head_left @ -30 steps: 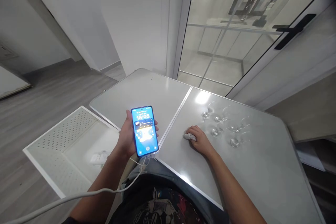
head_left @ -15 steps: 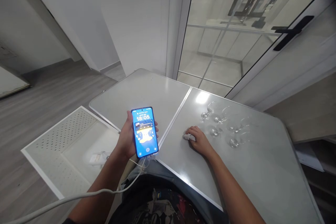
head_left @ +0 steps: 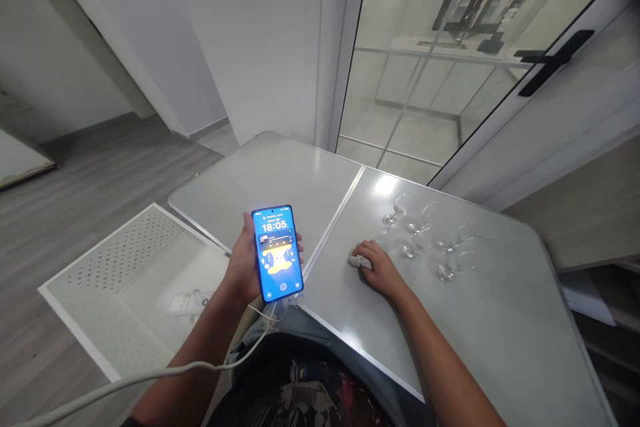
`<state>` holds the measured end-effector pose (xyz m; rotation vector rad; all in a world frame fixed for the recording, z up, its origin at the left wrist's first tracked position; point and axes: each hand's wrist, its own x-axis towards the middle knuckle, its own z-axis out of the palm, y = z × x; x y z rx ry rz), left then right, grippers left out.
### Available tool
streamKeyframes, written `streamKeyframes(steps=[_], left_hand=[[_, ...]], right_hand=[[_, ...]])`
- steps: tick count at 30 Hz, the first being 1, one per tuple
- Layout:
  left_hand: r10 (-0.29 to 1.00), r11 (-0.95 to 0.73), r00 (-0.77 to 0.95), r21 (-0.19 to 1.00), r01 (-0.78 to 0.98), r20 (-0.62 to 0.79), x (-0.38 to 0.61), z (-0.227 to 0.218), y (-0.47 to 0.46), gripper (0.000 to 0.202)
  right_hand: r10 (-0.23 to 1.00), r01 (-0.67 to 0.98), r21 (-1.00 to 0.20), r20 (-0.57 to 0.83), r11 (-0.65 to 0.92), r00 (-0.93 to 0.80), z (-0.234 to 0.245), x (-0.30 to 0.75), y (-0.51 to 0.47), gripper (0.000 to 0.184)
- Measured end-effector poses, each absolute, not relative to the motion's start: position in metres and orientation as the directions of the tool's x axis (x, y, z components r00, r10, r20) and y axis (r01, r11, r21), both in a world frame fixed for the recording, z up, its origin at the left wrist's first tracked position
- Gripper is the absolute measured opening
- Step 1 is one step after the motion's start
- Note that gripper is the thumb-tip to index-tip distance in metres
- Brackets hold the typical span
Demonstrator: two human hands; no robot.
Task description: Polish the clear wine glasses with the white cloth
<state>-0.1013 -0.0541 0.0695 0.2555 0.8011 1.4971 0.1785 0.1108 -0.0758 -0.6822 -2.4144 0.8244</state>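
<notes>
My left hand (head_left: 241,268) is wrapped around a smartphone (head_left: 279,253), whose lit blue screen faces up and reads 18:05. The phone is held above the near edge of the table. On the right half of the white folding table (head_left: 320,310), my right hand (head_left: 379,265) rests with its fingers curled over a small whitish wad (head_left: 360,261). It looks like folded cloth, but most of it is hidden under the fingers. Just right of that hand stand several clear stemmed glasses (head_left: 447,272), their outlines faint against the tabletop.
A lower white surface with a perforated panel (head_left: 120,247) lies at the left, bearing a small white device (head_left: 187,302). A white cable (head_left: 200,365) crosses my left forearm. Behind the table are a wall and a glass door with a black handle (head_left: 555,63).
The phone and my left hand have shifted very slightly to the right and down. My right hand stays in place on the wad.
</notes>
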Motion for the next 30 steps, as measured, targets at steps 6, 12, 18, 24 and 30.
streamKeyframes(steps=[6,12,18,24,30], left_hand=[[0.929,0.110,-0.131,0.598,-0.794,-0.346,-0.095,0.068,-0.051,0.078],[0.901,0.164,-0.112,0.569,-0.806,-0.420,-0.066,0.057,-0.036,0.085],[0.860,0.236,-0.126,0.604,-0.761,-0.494,-0.039,0.044,-0.023,0.082],[0.837,0.272,-0.116,0.591,-0.760,-0.534,-0.032,0.047,-0.021,0.081],[0.838,0.285,-0.118,0.612,-0.738,-0.532,-0.031,0.047,-0.021,0.082]], right_hand=[[0.585,0.325,-0.673,0.198,0.664,-0.786,-0.056,0.175,0.098,0.023],[0.586,0.094,-0.959,0.086,0.269,-0.806,-0.046,0.142,0.056,0.050],[0.570,-0.018,-1.000,0.021,0.011,-0.822,-0.044,0.127,0.032,0.047],[0.620,0.020,-1.000,-0.018,-0.005,-0.784,-0.037,0.127,0.028,0.051],[0.616,0.036,-0.999,-0.036,-0.013,-0.787,-0.040,0.125,0.026,0.048]])
